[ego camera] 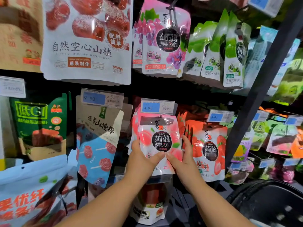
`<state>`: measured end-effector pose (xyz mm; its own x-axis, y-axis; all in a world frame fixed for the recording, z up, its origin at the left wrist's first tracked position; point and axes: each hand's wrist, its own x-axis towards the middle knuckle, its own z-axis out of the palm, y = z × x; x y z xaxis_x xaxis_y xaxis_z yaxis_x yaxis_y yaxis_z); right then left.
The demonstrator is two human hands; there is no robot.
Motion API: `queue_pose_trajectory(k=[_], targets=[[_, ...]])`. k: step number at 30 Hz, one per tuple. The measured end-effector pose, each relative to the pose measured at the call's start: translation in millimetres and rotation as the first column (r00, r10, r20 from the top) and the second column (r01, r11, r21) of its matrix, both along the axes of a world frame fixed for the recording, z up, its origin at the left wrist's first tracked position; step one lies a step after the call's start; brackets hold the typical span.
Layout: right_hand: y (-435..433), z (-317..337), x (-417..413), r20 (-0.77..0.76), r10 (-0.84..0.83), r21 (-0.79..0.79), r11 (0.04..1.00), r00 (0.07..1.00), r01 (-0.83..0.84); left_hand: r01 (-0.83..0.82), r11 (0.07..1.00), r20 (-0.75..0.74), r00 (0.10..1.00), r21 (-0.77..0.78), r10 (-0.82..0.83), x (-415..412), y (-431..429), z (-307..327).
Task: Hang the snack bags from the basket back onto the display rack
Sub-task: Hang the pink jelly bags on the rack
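1. Snack bag (159,140), a pink peach jelly pouch, is sitting in the centre of the head view. It is just below a blue price tag (157,107) and in front of other pink pouches of the same kind. Its top edge is reaching up to the tag, which is hiding the hook, so I cannot tell whether the hole is on the hook.
2. If the hole is missing the hook, the pouch is likely going to drop as soon as the grip loosens, since nothing else is carrying it. Pushing too hard is risking a knocked tag. The strawberry bag (208,149) is hanging just beside it on the right, close enough to get nudged.
3. The left hand (142,159) is gripping the pouch's lower left, with the thumb pressing on the front and the fingers wrapping behind the left edge.
4. The right hand (182,159) is gripping the lower right. Its thumb is lying on the front, almost meeting the other thumb, and its fingers are curling along the right edge.
5. The dark basket (270,202) is showing at the lower right of the frame, well apart from both hands.
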<state>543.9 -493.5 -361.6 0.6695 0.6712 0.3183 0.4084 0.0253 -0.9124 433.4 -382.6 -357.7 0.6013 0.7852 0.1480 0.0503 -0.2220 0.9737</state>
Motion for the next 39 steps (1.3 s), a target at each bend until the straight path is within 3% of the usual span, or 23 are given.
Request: queue_pose_trajectory(k=[6, 12, 19, 32, 39], targets=[[11, -14, 2, 0.204, -0.036, -0.09, 0.994, 0.978, 0.056, -0.07, 0.983, 0.084, 0.995, 0.171, 0.057, 2, -2, -5], [15, -28, 10, 0.216, 0.036, -0.157, 0.988, 0.976, -0.001, -0.123, 0.914, -0.207, 0.954, 0.388, 0.216, 10, 2, -8], [26, -25, 16, 0.182, 0.089, -0.14, 0.988, 0.979, -0.064, 0.004, 0.979, -0.132, 0.991, 0.205, 0.023, 25, 13, -17], [53, -23, 40, 0.117, 0.086, -0.238, 0.97, 0.989, -0.056, -0.077, 0.981, -0.155, 0.982, 0.176, 0.105, 56, 43, -19], [54, -22, 43, 0.193, 0.1, -0.283, 0.958, 0.976, -0.042, -0.094, 0.979, -0.162, 0.979, 0.179, 0.124, 62, 45, -25]])
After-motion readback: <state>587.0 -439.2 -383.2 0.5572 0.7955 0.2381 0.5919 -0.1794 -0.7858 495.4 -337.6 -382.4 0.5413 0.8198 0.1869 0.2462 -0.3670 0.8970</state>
